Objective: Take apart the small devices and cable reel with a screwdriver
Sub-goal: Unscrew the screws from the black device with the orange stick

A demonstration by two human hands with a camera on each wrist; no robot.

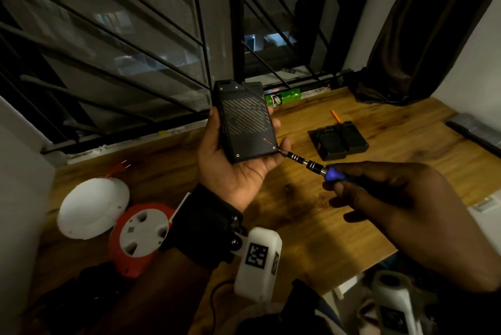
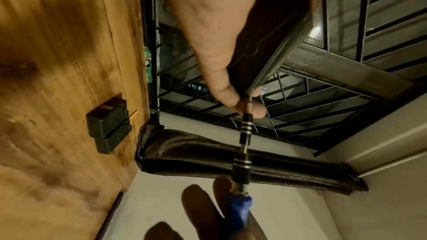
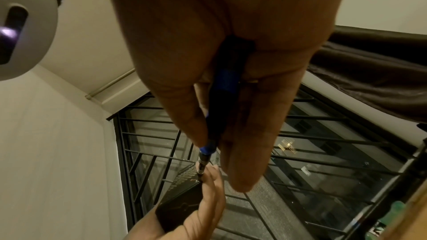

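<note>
Head view: my left hand (image 1: 238, 169) cradles the device (image 1: 244, 120) above the counter (image 1: 311, 215), long axis pointing away. My right fingers (image 1: 341, 185) pinch the screwdriver (image 1: 309, 164), tip at its near right corner screw.

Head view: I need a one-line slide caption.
Left hand holds a black device above the wooden table while the right hand sets a screwdriver at its corner screw.
</note>
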